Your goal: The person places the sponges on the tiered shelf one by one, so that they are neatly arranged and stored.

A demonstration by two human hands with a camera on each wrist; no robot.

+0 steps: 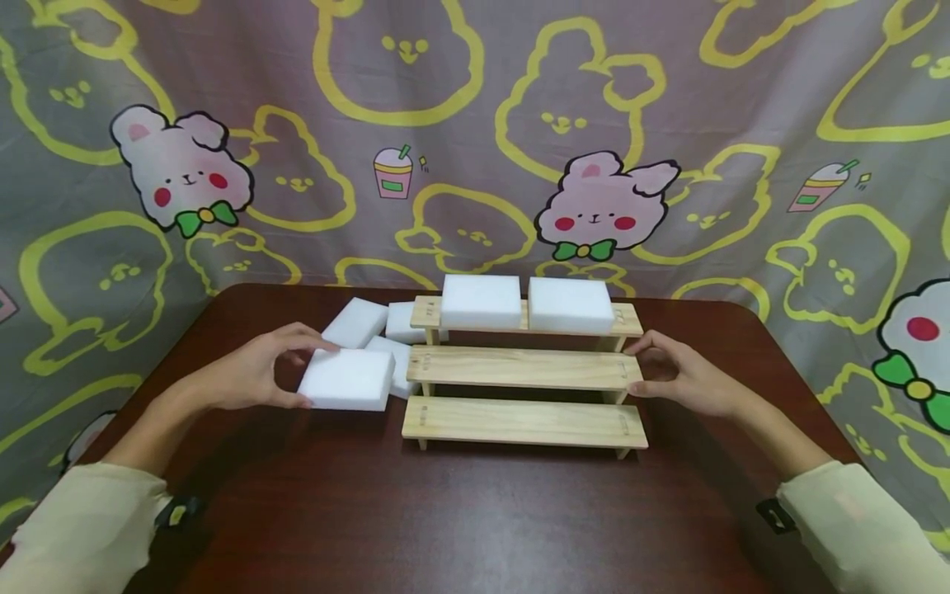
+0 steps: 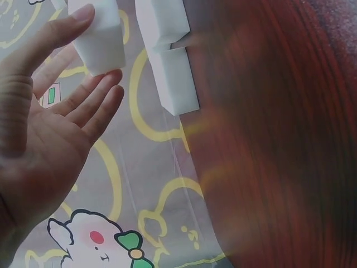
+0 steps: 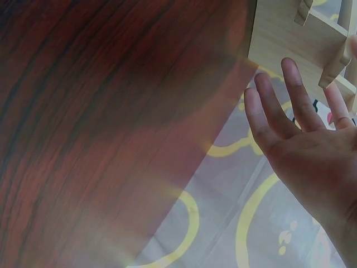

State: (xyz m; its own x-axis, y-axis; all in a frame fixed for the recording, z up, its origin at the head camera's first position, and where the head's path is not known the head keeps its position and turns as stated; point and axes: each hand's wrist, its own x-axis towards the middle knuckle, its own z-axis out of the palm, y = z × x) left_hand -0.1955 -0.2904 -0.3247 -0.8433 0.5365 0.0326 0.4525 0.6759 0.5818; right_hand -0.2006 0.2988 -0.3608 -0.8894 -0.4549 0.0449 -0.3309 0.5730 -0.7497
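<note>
My left hand (image 1: 248, 371) grips a white foam block (image 1: 349, 381) between thumb and fingers, left of a three-tier wooden stand (image 1: 523, 421). In the left wrist view, the thumb lies on one side of that block (image 2: 103, 39) and fingertips on the other. At the stand's right end, my right hand (image 1: 686, 379) pinches the middle tier with thumb and index finger. Its other fingers (image 3: 270, 106) extend straight in the right wrist view. Two white foam blocks, one left (image 1: 481, 301) and one right (image 1: 570, 305), sit side by side on the top tier.
Loose white foam blocks lie left of the stand: one at the back (image 1: 356, 322), one behind the stand's edge (image 1: 404, 322), one partly hidden by the held block (image 1: 393, 363). The dark wooden table (image 1: 519, 520) ends at a patterned curtain (image 1: 475, 223).
</note>
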